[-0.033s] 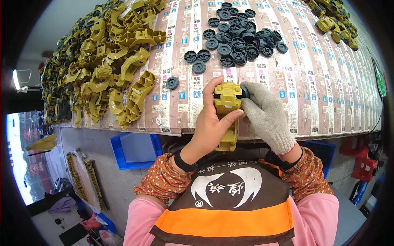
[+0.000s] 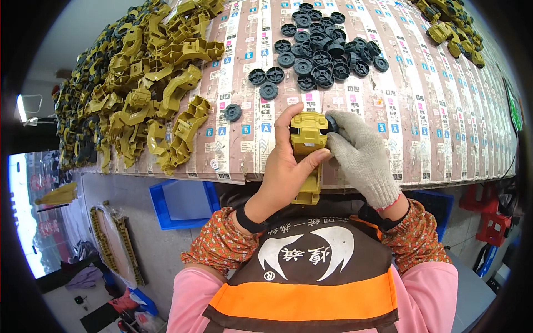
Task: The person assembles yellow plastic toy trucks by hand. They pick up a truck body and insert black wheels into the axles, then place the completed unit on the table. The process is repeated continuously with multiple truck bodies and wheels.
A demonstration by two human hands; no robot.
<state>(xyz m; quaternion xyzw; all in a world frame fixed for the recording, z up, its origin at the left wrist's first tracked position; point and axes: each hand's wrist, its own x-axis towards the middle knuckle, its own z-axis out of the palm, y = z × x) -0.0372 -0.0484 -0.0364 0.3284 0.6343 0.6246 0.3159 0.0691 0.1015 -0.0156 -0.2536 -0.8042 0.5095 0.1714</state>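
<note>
My bare left hand (image 2: 288, 169) is closed around a mustard-yellow plastic toy vehicle body (image 2: 309, 123) at the table's near edge. Its thumb presses across the body, and the lower end of the body (image 2: 308, 194) sticks out below the thumb. My right hand (image 2: 363, 158), in a grey knit glove, has its fingers closed on a dark toy wheel (image 2: 332, 124) against the body's right side. The gloved fingers partly hide this wheel. A single loose wheel (image 2: 232, 112) lies to the left, and a pile of wheels (image 2: 322, 58) lies beyond my hands.
Yellow body parts (image 2: 186, 86) are heaped on the table's left, with parts bearing dark wheels (image 2: 75, 125) farther left. More wheeled bodies (image 2: 452, 33) sit at the far right. The table (image 2: 444, 133) has a printed sheet covering. Below stand a blue bin (image 2: 161, 208) and red plastic containers (image 2: 491, 225).
</note>
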